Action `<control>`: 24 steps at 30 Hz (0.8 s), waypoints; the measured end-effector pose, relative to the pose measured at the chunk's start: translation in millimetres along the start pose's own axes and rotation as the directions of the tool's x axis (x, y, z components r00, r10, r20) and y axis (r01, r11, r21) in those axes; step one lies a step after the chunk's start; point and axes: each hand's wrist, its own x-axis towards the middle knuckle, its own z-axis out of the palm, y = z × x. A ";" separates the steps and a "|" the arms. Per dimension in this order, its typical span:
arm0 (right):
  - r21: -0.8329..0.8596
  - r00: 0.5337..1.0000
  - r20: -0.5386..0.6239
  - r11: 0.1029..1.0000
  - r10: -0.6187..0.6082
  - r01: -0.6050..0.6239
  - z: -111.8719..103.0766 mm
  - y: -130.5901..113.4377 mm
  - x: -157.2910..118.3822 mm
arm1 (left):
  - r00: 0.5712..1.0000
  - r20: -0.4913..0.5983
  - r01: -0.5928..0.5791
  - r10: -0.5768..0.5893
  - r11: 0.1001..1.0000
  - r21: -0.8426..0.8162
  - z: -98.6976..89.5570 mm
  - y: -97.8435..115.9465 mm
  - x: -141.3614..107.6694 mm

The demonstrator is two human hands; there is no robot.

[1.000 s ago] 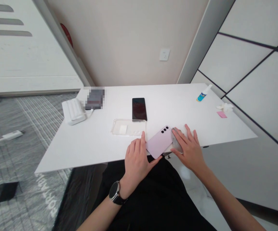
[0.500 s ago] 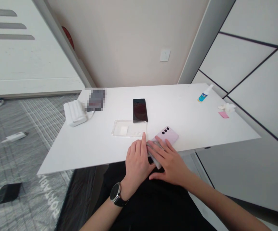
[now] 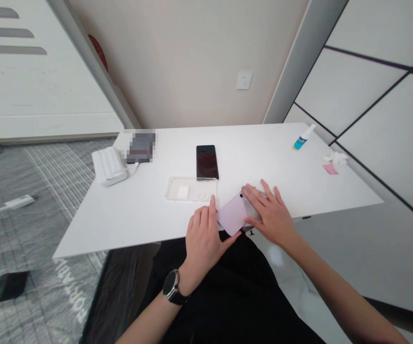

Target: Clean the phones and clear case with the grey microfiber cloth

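Observation:
A lilac phone point(image 3: 232, 214) lies back up at the table's front edge, slanted. My left hand point(image 3: 203, 234) braces its left end between thumb and fingers, the index finger pointing forward. A grey cloth point(image 3: 252, 207) is pressed over the phone's camera end by my right hand point(image 3: 272, 215), whose fingers are spread across it. The cloth hides most of the camera lenses. Just beyond my left fingertips is a clear phone case point(image 3: 172, 189) with a white square in it. A black phone point(image 3: 206, 162) lies behind, touching or overlapped by the case's edge.
On the white table point(image 3: 120, 220), a white box-shaped device point(image 3: 109, 166) and a blurred dark item point(image 3: 142, 147) stand at the left. A spray bottle point(image 3: 301, 140), a crumpled white tissue point(image 3: 336, 158) and a pink slip point(image 3: 330, 169) lie at the right.
My right hand has slid the cloth rightward and away from me, from the phone's near end onto its camera end. The lilac back now shows between my hands. My left hand stays almost in place.

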 end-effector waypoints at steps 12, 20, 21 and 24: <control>-0.035 0.993 -0.040 0.993 0.112 -0.114 3.8 2.0 0.9 | 1.000 -0.007 -0.007 0.007 1.000 0.005 -0.1 0.0 0.7; 0.079 0.978 0.060 0.977 -0.201 0.196 4.2 -30.6 -10.3 | 1.000 -0.001 0.008 -0.008 1.000 -0.012 1.9 -0.7 -0.6; 0.056 0.988 0.047 0.988 -0.147 0.145 3.2 -26.3 -8.0 | 1.000 -0.003 0.006 -0.006 1.000 -0.017 1.5 -0.4 -0.5; -0.020 0.997 -0.037 0.997 0.073 -0.074 1.8 -18.0 0.5 | 1.000 -0.006 -0.002 0.002 1.000 -0.028 0.6 0.4 -0.2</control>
